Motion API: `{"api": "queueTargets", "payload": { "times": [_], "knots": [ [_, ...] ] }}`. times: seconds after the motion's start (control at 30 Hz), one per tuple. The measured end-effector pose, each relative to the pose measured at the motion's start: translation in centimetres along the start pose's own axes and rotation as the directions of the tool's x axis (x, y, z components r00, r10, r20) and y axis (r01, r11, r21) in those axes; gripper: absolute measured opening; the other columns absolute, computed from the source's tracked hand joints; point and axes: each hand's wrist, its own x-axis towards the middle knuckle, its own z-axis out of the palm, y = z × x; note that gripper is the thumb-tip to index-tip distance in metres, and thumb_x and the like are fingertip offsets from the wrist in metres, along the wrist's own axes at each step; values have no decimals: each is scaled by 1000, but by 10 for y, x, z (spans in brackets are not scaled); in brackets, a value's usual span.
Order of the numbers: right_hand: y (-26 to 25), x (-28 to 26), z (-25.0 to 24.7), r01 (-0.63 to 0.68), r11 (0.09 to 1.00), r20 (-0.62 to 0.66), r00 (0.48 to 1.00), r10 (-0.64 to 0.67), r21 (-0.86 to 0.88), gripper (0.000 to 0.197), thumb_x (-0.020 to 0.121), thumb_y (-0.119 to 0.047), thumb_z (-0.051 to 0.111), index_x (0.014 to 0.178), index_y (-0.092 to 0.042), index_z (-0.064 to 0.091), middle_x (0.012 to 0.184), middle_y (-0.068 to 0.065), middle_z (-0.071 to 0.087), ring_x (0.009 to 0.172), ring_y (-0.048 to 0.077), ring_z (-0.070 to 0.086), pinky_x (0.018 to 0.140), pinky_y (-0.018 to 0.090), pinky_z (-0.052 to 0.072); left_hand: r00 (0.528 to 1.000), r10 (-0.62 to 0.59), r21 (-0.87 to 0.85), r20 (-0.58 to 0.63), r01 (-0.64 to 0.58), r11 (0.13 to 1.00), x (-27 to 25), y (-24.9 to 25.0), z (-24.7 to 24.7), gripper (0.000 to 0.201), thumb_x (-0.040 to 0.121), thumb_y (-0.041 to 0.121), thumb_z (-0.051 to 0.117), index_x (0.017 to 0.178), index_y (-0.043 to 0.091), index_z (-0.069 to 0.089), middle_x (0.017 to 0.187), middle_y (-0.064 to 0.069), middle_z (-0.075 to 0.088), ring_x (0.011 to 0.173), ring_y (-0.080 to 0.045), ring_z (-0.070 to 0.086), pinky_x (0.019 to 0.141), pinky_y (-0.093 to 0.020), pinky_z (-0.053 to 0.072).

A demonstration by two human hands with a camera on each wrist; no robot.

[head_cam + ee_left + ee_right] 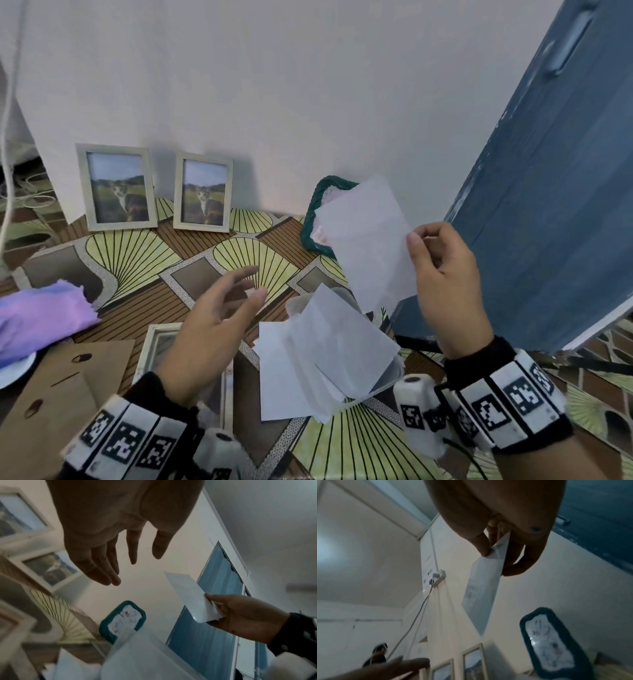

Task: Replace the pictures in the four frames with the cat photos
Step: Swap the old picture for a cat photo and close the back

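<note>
**A fresh print lifted out, two frames already showing the cat**

The patterned table (137, 253) runs up to the white wall, and against that wall two frames (118, 187) stand upright side by side, each with a cat photo behind the glass. Nearer the person, a third frame (154, 346) lies flat beside its brown backing board (51, 404), partly under the left wrist. A clear tub (383, 373) just right of it holds a loose stack of white prints (308, 359), blank backs up; a teal basket (313, 219) with more paper sits further back

The right hand (445, 274) pinches a single print (370, 240) by its edge, thumb on one face, fingers behind, well above the tub. The left hand (212, 322) hovers over the table with fingers spread and loose, gripping nothing

The print probably goes to the flat frame next. Best to turn it first and check the face, keep fingers to the margins, and square it in the opening before the board goes back
</note>
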Motion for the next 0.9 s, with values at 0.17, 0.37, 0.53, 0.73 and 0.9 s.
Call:
{"api": "queueTargets", "payload": {
  "times": [0.17,0.37,0.53,0.73,0.9],
  "knots": [
    [-8,-16,16,-122,979,28,993,119,162,9,97,-26,58,89,-23,60,88,4,71,83,24,66,73,37,53,999,28,33,-31,-27,999,-12,8,-42,31,88,46,53,118,51,57,113,22,64,102,1,63,85,-29,52],
    [-1,-32,25,-213,976,269,943,198,30,25,91,-14,65,104,-33,54,81,5,71,78,25,71,69,45,56,999,-32,115,-14,34,993,-37,1,-62,19,93,26,60,109,35,64,100,-1,68,91,-20,65,77,-32,57],
    [-8,-64,44,-106,994,329,939,102,-7,23,91,-15,62,101,-35,57,86,-2,66,74,11,70,61,32,55,998,40,517,41,-56,854,-56,-24,-93,29,90,27,68,113,41,58,94,13,67,90,11,58,65,-1,43],
    [-27,-100,88,-28,996,370,929,-6,86,25,96,-13,55,108,-34,52,98,-9,61,76,11,67,54,20,45,965,-76,803,250,-163,573,-77,-50,-128,69,79,70,50,141,47,30,136,24,44,123,5,36,109,-21,25],
    [-28,-124,124,-110,994,597,797,89,0,32,95,-13,55,119,-32,46,100,-1,64,77,14,67,61,29,53,950,-244,902,196,-77,426,-87,-56,-141,85,77,83,37,150,47,12,155,28,21,142,2,17,112,-47,25]
  ]
}}
